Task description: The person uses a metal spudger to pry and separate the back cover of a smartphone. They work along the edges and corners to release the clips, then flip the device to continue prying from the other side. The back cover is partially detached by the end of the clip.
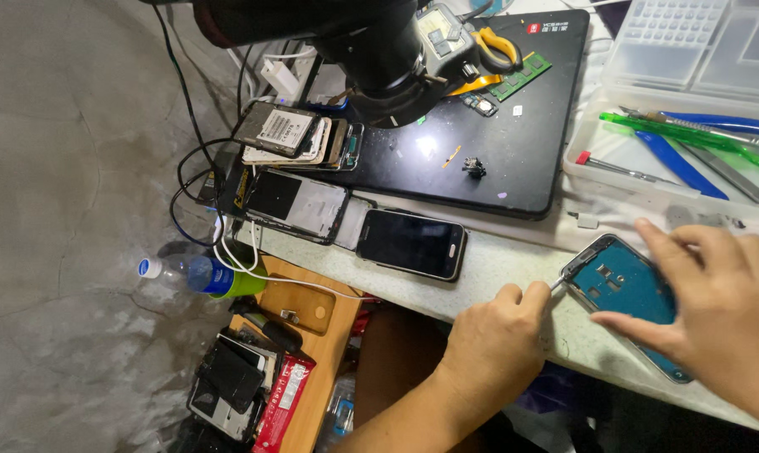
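An opened phone frame (621,285) with a blue-green inner plate and silver rim lies on the white bench near its front edge. My right hand (715,310) rests on its right side, fingers spread and pinning it down. Closed around a thin metal tool (557,284), my left hand (497,340) has the tip touching the frame's left corner.
A black phone (413,243) and an opened phone (300,203) lie to the left, behind them a stack of phones (291,134). A black mat (497,143) under a microscope (388,59) holds small parts. A clear tray (673,159) holds pliers and tweezers. A bottle (199,275) lies below.
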